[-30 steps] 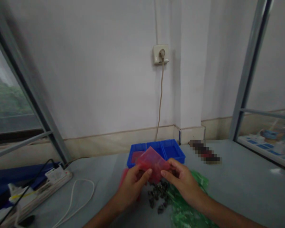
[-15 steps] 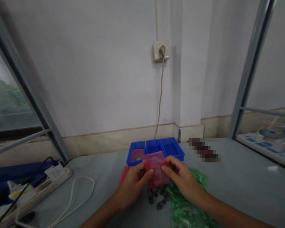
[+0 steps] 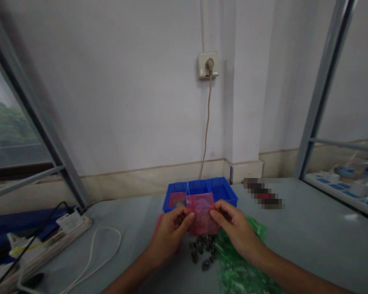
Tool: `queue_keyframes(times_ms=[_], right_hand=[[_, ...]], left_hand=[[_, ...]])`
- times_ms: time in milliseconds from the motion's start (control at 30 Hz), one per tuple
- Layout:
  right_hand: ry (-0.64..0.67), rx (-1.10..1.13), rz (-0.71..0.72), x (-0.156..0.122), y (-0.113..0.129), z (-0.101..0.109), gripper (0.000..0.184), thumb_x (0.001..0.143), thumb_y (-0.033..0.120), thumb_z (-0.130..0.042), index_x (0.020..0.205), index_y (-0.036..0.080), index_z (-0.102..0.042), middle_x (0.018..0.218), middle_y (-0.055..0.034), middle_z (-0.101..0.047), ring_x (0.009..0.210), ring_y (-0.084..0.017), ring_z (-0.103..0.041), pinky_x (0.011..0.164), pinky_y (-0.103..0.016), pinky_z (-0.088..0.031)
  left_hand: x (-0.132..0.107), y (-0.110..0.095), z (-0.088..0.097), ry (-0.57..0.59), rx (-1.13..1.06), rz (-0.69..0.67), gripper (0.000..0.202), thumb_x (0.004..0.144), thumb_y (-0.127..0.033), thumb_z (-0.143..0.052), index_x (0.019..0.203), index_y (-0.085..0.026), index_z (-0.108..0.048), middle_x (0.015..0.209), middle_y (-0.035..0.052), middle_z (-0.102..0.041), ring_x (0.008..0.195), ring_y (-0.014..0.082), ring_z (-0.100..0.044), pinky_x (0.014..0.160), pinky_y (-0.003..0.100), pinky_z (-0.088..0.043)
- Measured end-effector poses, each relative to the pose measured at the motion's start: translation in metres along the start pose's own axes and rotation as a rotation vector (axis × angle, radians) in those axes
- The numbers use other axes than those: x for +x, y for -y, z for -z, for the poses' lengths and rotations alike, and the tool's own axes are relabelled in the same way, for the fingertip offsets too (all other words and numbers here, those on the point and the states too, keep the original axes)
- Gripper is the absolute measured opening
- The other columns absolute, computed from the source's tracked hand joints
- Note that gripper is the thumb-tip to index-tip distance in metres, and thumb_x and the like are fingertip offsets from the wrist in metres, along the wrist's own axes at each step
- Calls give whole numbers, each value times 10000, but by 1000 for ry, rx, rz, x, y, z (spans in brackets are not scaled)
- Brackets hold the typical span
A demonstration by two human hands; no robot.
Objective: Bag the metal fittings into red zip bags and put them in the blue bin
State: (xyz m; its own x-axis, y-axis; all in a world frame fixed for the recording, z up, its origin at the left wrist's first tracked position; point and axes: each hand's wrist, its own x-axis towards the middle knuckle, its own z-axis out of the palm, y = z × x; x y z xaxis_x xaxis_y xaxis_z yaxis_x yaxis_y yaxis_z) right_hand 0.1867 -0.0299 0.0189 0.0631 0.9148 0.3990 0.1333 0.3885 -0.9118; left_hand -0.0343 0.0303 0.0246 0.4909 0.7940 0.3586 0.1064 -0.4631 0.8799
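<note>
Plainly, both hands are busy with one thin pink bag (image 3: 202, 214), held upright above the grey table (image 3: 309, 237), low in the middle of the view. Handling it well looks to be a matter of light, even pinches at matching heights on the two side edges — film this thin will likely crumple or twist if one side pulls harder than the other. It also seems wise to hold it squarely over the pile of small dark parts (image 3: 202, 247), which lies on the table at 6 o'clock from it, so that nothing gets swept aside.

The left hand (image 3: 171, 230) closes thumb against fingers on the bag's left edge. The right hand (image 3: 233, 226) does the same on the right edge, thumb in front and fingers behind. Neither hand is spread — both are clamped on the film and touch nothing else that I can make out. Whether the bag's mouth is parted I cannot tell.

At 12 o'clock from the bag, just behind it, stands a row of blue bins (image 3: 222, 190), and the leftmost holds something pinkish. A crumpled green bag (image 3: 245, 265) lies at 5 o'clock, under the right wrist, touching the pile. Well apart at 9 o'clock sit a power strip (image 3: 72, 222) and a looped white cable (image 3: 107, 253).
</note>
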Motion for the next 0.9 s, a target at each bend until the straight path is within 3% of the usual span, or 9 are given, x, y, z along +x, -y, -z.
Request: queue_keyframes(times_ms=[167, 433, 900], right_hand=[[-20, -1, -8, 1, 1, 0, 429, 989, 628, -669, 862, 219, -639, 791, 19, -550, 765, -187, -531, 698, -283, -445], [-47, 7, -6, 1, 0, 1, 414, 988, 626, -674, 918, 217, -672, 802, 13, -602, 749, -191, -571, 683, -285, -464], [-45, 8, -6, 1, 2, 2, 342, 999, 547, -676, 942, 211, -702, 821, 9, -614, 746, -191, -568, 673, -288, -457]], left_hand=[[0, 4, 2, -47, 51, -12, 401, 1038, -542, -658, 894, -170, -702, 775, 0, -632, 706, 159, -552, 644, 231, -418], [1, 3, 3, -79, 76, -27, 394, 1029, -541, -660, 899, -174, -716, 784, 5, -648, 722, 171, -574, 660, 236, -441], [0, 1, 2, -105, -13, -23, 352, 1055, -514, -648, 963, -177, -694, 840, 4, -667, 732, 154, -584, 665, 229, -454]])
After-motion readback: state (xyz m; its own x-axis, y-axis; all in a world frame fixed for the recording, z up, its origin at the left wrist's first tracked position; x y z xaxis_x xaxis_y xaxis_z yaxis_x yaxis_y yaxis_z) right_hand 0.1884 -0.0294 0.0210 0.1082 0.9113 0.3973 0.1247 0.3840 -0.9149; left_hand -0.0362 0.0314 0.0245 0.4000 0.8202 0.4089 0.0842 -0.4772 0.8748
